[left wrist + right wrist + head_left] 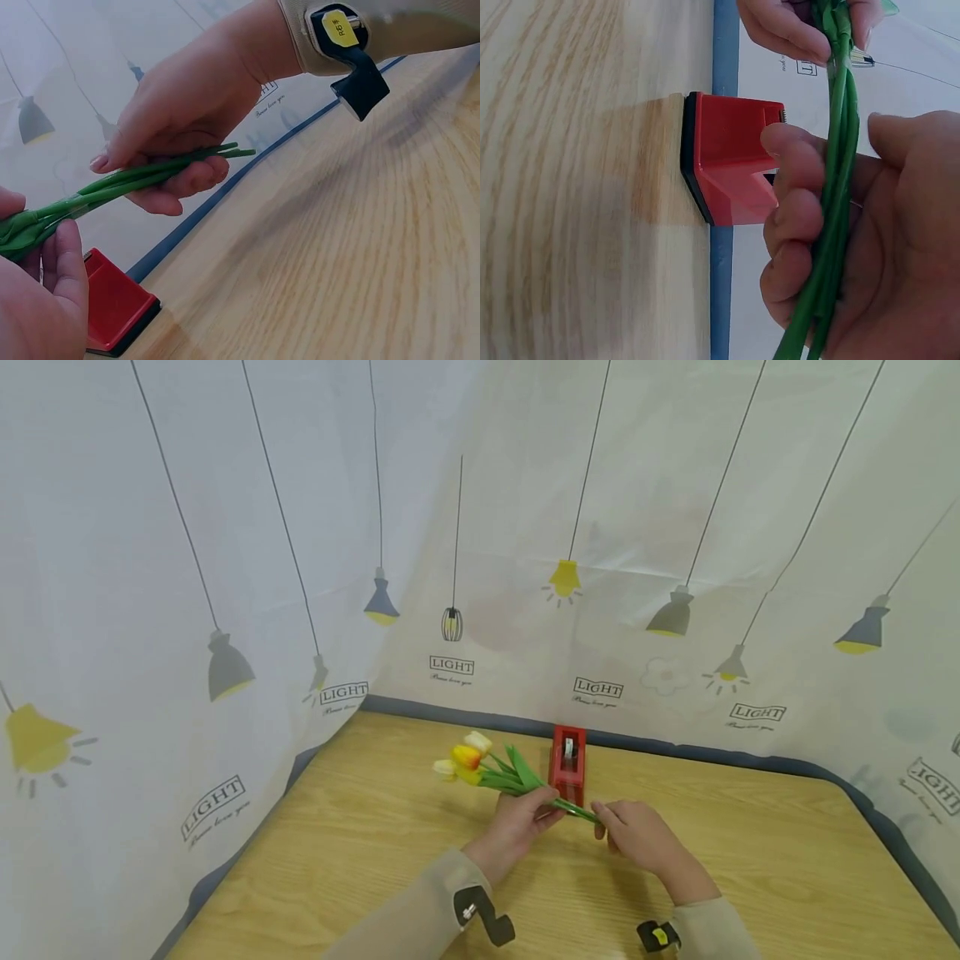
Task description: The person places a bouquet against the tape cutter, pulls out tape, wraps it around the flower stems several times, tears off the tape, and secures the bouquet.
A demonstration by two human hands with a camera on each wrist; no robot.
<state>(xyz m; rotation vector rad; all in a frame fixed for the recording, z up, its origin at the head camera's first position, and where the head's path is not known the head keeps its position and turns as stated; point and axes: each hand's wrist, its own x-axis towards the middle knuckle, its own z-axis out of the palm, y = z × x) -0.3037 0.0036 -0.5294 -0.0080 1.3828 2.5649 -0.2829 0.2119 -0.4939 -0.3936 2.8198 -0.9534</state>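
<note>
A bunch of tulips (468,762) with yellow, orange and cream heads lies across both hands above the table, heads to the left. My left hand (516,828) pinches the green stems below the leaves between thumb and fingers. Around the stems (838,150) beside those fingers, a shiny clear band shows. Farther down, near the cut ends, my right hand (643,837) has its fingers curled round the stems, its thumb held off them in the right wrist view. Just behind the stems stands a red tape dispenser (570,785), partly covered by the left hand and the stems.
The wooden table (750,852) runs back to a dark blue edging (480,717) at the foot of a pale curtain (510,610) printed with lamps. Black camera mounts (480,910) sit on both sleeved wrists.
</note>
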